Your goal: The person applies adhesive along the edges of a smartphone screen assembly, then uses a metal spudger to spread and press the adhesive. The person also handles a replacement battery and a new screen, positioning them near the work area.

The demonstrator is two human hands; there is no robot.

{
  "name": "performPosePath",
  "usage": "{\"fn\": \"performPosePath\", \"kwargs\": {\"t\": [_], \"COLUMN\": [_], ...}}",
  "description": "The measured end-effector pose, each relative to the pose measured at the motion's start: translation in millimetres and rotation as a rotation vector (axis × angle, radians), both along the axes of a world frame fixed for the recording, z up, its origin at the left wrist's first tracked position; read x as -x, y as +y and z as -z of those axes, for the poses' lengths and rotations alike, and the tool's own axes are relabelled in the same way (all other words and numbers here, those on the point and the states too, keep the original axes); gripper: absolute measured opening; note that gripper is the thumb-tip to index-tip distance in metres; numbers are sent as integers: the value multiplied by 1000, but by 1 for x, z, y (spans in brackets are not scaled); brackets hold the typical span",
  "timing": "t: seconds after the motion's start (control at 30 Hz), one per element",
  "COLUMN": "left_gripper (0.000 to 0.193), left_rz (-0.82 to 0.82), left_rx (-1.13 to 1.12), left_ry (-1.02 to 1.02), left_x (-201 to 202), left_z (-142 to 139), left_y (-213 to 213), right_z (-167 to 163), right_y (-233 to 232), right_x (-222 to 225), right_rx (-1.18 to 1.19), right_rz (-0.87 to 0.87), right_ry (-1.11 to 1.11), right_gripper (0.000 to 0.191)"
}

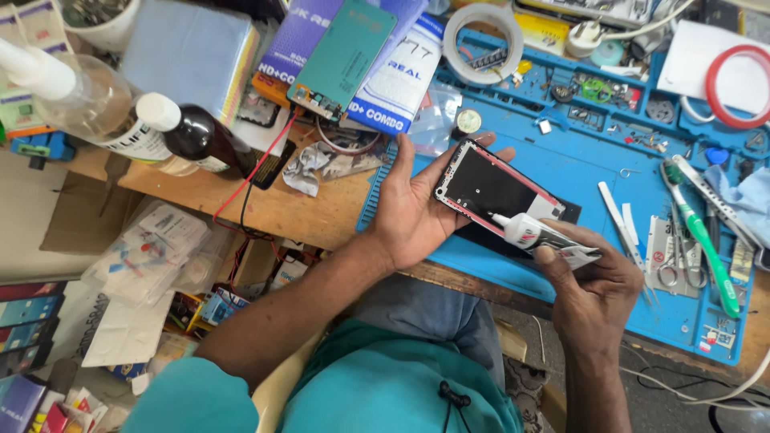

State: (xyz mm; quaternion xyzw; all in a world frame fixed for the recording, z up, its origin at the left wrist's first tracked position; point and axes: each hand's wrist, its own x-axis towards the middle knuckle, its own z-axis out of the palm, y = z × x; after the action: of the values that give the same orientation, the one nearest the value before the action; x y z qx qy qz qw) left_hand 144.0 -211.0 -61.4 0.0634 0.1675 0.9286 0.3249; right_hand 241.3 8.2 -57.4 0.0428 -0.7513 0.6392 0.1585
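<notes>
Teal shirt (385,393) fills the bottom of the view, with both forearms reaching up from it toward the surface (281,210); the left hand (413,210) lies palm up, fingers spread and curled around the edge of a phone frame (493,191), cradling it from beneath; the frame is dark inside with a reddish-pink rim and sits tilted, its far end over the blue mat (577,152); the right hand (593,277) is clenched around a small white glue tube (539,235), thumb and fingers pinching its flattened end, and the nozzle rests against the near edge of the frame.

Just right of the hands, on the mat, lie white plastic strips (619,210), small scissors (672,269) and a green-handled toothbrush (706,240); farther right a pale blue cloth (746,196) lies at the edge; the mat's upper trays hold screws and small parts too fine to tell apart; a roll of clear tape (485,40) sits at its top, and a red-rimmed ring (738,84) lies over white paper at the far right.

Left of the hands, on the bare wood, a crumpled foil scrap (309,168) lies near a red wire (257,172); behind it a teal phone back (343,56) leans on printed packets (397,80); a dark bottle (200,136) and a clear bottle (88,100) lie at the far left.
</notes>
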Motion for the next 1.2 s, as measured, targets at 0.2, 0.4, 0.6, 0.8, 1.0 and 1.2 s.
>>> {"fn": "performPosePath", "kwargs": {"t": [0.2, 0.4, 0.6, 0.8, 1.0, 1.2], "left_gripper": [109, 108, 106, 106, 105, 96], "left_rz": [153, 160, 161, 163, 171, 181], "left_rx": [50, 68, 23, 0, -21, -10], "left_ry": [106, 92, 72, 65, 83, 103], "left_x": [32, 28, 25, 25, 27, 28], "left_z": [5, 7, 4, 7, 10, 11], "left_y": [-8, -8, -7, -7, -7, -7], "right_z": [-14, -21, -24, -22, -20, -17], "right_y": [-10, -24, -30, -33, -33, -32], "right_x": [22, 25, 20, 19, 19, 18], "right_rx": [-297, -466, -497, -501, -511, -523], "right_rz": [50, 46, 10, 9, 13, 16], "right_ry": [-154, -80, 28, 10, 18, 17], "right_gripper": [32, 32, 30, 29, 30, 30]}}
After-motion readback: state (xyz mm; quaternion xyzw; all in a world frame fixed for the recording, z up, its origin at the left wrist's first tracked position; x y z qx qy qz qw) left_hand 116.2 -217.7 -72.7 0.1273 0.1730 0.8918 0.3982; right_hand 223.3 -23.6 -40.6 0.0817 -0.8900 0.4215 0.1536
